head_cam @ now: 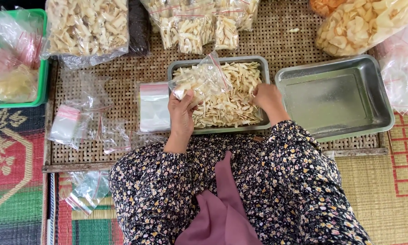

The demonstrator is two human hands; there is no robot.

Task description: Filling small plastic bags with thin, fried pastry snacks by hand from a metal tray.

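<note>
Floral-sleeved arms and a mauve cloth [224,208] sit nearest the lens, below the chip tray [263,68]. Two metal trays total: chip tray full of pale chips [231,102], and one bare tray [335,97] just right of it. Left hand [182,109] at the chip tray's left edge, fingers clamped on one small clear bag [201,79], part-filled with chips, tilted over the tray. Right hand [267,97] at the chip tray's right side, fingers curled together down in the chips; can't tell whether it holds any. One flat stack of empty zip bags [154,106] just left of the chip tray, touching its edge. Loose empty bags [83,122] further left, count unclear. One green basket [43,59] far left. Above the chip tray: one big filled bag [86,27] upper left, several small filled packs [199,25] directly above, one large chip bag [362,22] upper right. All on a woven mat [285,43].
</note>
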